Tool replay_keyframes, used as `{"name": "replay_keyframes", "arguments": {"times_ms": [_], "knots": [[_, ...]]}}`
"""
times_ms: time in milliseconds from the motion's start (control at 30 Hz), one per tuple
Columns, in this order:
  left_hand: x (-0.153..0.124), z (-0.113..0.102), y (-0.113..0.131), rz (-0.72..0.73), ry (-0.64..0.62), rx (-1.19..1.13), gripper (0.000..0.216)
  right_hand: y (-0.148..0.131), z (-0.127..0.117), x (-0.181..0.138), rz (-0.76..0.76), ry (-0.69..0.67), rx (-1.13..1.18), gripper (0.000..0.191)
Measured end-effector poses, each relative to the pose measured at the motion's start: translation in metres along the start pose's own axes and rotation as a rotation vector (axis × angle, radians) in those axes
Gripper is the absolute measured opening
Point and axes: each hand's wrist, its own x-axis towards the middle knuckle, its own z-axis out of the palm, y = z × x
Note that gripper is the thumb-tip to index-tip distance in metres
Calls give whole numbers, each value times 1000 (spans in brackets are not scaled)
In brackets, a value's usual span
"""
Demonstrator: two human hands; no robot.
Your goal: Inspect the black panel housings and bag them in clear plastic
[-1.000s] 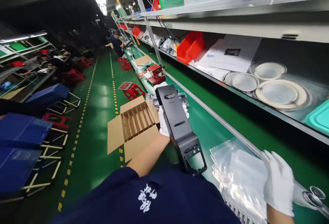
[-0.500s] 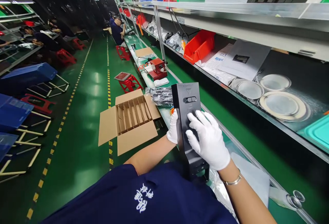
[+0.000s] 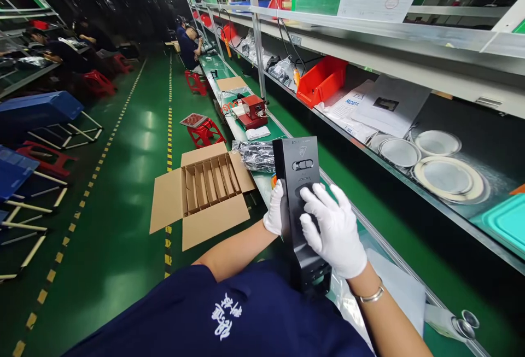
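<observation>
A long black device housing [image 3: 298,187] stands tilted before my chest. Its face carries a triangle mark and an oblong slot near the top, with a bracket-like part at the lower end. My left hand [image 3: 274,212], in a white glove, grips it along the left side; some of those fingers are hidden behind it. In a matching glove, my right hand [image 3: 334,228] lies over the front face with fingers spread, the index fingertip at a round recess. Left of the housing, bundled clear plastic bags [image 3: 255,154] lie on the bench.
An opened cardboard box [image 3: 211,185] with dividers stands left of the bench [image 3: 283,127]. A red machine [image 3: 252,110] sits farther along. The shelf at right holds a red bin [image 3: 322,81], round discs [image 3: 451,179] and a teal lid [image 3: 506,217]. A co-worker [image 3: 188,48] sits far off.
The view has shifted slightly, so the box sits a little farther left. My right hand's fingers have lifted and spread slightly on the housing; my left hand keeps its hold.
</observation>
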Motion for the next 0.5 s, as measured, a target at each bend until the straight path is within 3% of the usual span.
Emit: {"name": "replay_keyframes", "arguments": {"times_ms": [233, 367, 500], "knots": [[1, -1, 3, -14, -17, -34, 47, -7, 3, 7, -5, -35, 36, 26], [0, 0, 6, 29, 53, -45, 40, 1, 3, 3, 2, -31, 143, 26], [-2, 8, 13, -184, -149, 3, 67, 11, -3, 5, 269, 195, 350, 33]]}}
